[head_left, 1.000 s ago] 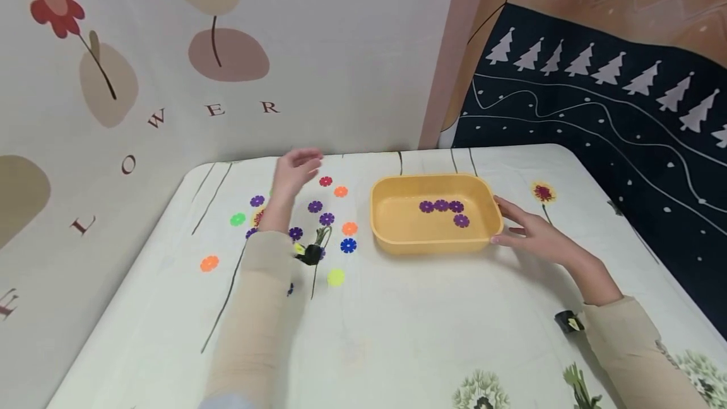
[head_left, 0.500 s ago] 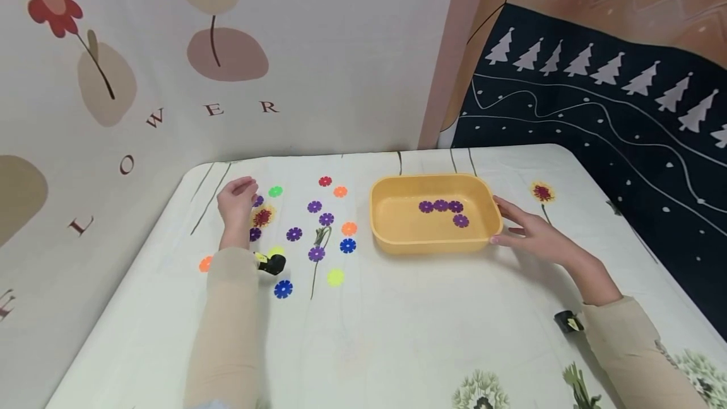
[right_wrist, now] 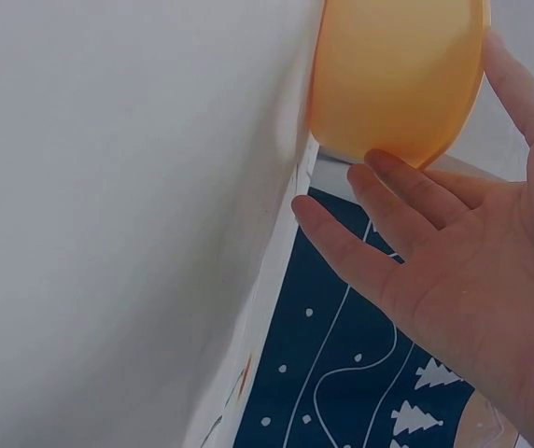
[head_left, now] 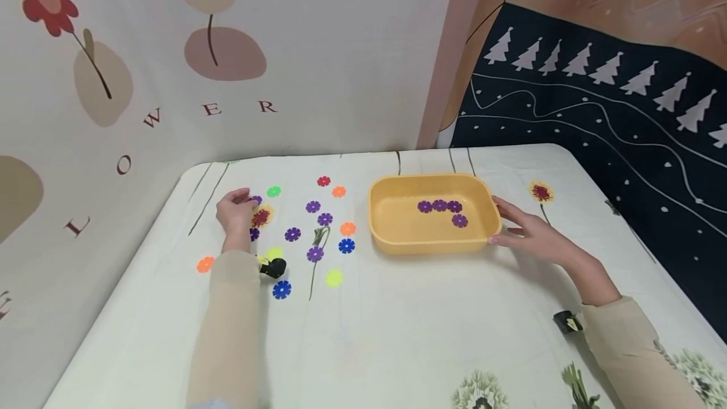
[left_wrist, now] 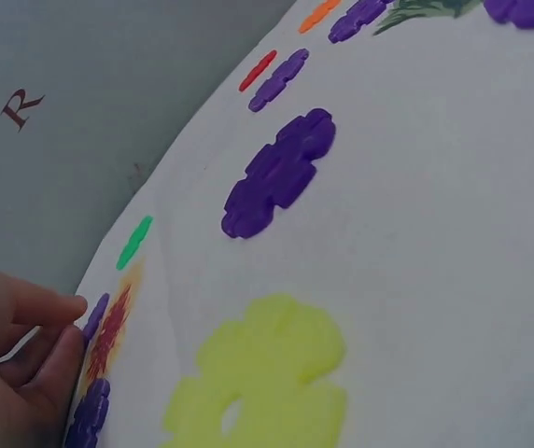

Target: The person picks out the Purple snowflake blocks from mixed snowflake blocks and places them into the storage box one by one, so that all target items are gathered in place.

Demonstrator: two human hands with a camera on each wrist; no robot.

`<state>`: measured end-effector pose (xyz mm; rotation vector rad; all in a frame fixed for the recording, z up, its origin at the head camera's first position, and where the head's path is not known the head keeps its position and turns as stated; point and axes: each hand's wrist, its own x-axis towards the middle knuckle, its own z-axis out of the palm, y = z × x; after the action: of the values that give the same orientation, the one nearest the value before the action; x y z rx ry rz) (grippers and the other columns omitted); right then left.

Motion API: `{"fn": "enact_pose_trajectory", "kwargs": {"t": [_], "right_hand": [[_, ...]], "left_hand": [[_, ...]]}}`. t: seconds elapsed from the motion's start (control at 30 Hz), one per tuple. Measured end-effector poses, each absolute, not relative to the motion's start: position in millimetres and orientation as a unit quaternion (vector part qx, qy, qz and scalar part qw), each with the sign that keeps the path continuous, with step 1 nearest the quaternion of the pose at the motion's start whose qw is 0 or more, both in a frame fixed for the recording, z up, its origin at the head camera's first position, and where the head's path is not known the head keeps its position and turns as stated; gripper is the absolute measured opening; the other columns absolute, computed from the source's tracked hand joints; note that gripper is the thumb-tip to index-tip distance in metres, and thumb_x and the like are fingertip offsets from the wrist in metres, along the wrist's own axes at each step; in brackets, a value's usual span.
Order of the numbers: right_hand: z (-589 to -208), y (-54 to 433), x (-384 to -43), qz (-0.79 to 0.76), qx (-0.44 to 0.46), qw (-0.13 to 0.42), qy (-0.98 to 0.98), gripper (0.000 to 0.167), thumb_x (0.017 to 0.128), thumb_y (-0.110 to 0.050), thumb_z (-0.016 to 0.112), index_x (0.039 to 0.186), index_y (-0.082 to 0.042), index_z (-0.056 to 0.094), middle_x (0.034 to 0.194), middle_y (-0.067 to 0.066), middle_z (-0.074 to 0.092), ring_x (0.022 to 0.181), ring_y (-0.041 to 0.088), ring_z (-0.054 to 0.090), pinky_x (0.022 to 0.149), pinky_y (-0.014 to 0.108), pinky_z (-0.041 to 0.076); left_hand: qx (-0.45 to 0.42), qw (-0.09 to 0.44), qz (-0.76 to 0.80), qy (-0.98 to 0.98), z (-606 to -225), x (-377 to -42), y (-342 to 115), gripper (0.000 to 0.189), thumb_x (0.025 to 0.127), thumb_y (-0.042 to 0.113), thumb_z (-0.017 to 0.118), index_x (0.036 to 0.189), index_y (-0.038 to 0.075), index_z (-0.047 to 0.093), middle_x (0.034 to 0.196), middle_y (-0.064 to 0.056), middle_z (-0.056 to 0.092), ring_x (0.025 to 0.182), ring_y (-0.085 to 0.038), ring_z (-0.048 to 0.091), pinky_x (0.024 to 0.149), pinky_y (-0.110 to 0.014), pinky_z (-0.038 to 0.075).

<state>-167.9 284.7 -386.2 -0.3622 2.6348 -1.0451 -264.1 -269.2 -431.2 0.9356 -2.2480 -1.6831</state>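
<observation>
My left hand (head_left: 235,216) is at the far left of the table, its thumb and fingertips right at a purple snowflake disc (left_wrist: 96,317). Whether they touch that disc is unclear. Beside it lie another purple disc (left_wrist: 88,415) and a green one (head_left: 274,192). My right hand (head_left: 528,232) rests against the right end of a yellow plastic box (head_left: 431,247), with its fingers fairly straight and its thumb at the near corner. Several purple discs (head_left: 440,206) lie inside the box. The right wrist view shows the right palm and spread fingers by the box wall (right_wrist: 398,84).
More snowflake discs are scattered left of the box: red (head_left: 324,181), orange (head_left: 348,229), blue (head_left: 281,290), yellow (head_left: 334,278) and several purple (head_left: 292,234). The white tablecloth (head_left: 397,320) has printed flowers. Fabric walls stand behind the table.
My left hand has moved left and down from the back of the table to the purple disc, uncovering the green disc. Over the last half second it shifts only slightly. The right hand stays at the box.
</observation>
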Motion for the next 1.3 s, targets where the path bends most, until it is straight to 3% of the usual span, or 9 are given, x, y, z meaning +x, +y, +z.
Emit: {"fn": "enact_pose_trajectory", "kwargs": {"t": [0.47, 0.77, 1.03, 1.3], "right_hand": [[-387.9, 285.9, -167.9, -0.365, -0.119, 0.145, 0.912, 0.09, 0.094, -0.033, 0.069, 0.16, -0.006, 0.013, 0.163, 0.025, 0.023, 0.146, 0.049, 0.028, 0.107, 0.061, 0.044], [-389.1, 284.5, -168.1, -0.372, -0.12, 0.149, 0.908, 0.091, 0.094, -0.033, 0.069, 0.16, -0.006, 0.012, 0.163, 0.025, 0.022, 0.146, 0.049, 0.027, 0.108, 0.06, 0.043], [-386.8, 284.8, -168.6, -0.365, -0.118, 0.148, 0.912, 0.09, 0.094, -0.034, 0.068, 0.16, -0.006, 0.012, 0.163, 0.025, 0.023, 0.146, 0.048, 0.028, 0.108, 0.06, 0.044], [-387.1, 285.6, -168.4, -0.365, -0.116, 0.148, 0.912, 0.091, 0.094, -0.034, 0.068, 0.16, -0.006, 0.012, 0.162, 0.025, 0.023, 0.146, 0.048, 0.028, 0.108, 0.06, 0.044]], "left_hand": [[0.275, 0.066, -0.457, -0.843, -429.1, -263.3, -263.7, 0.036, 0.099, 0.003, 0.055, 0.135, 0.006, 0.059, 0.137, -0.018, 0.06, 0.122, -0.031, 0.058, 0.106, -0.039, 0.052], [0.266, 0.063, -0.45, -0.85, -421.6, -260.1, -257.8, 0.036, 0.098, 0.006, 0.059, 0.134, 0.008, 0.06, 0.134, -0.015, 0.062, 0.113, -0.027, 0.061, 0.084, -0.026, 0.053], [0.225, 0.072, -0.502, -0.832, -395.5, -258.0, -242.4, 0.033, 0.098, 0.013, 0.062, 0.131, 0.011, 0.062, 0.135, -0.01, 0.064, 0.116, -0.024, 0.063, 0.099, -0.029, 0.055], [0.13, 0.079, -0.563, -0.812, -367.6, -257.6, -200.7, 0.031, 0.095, 0.008, 0.066, 0.126, 0.005, 0.065, 0.127, -0.015, 0.068, 0.106, -0.018, 0.067, 0.096, -0.024, 0.057]]}}
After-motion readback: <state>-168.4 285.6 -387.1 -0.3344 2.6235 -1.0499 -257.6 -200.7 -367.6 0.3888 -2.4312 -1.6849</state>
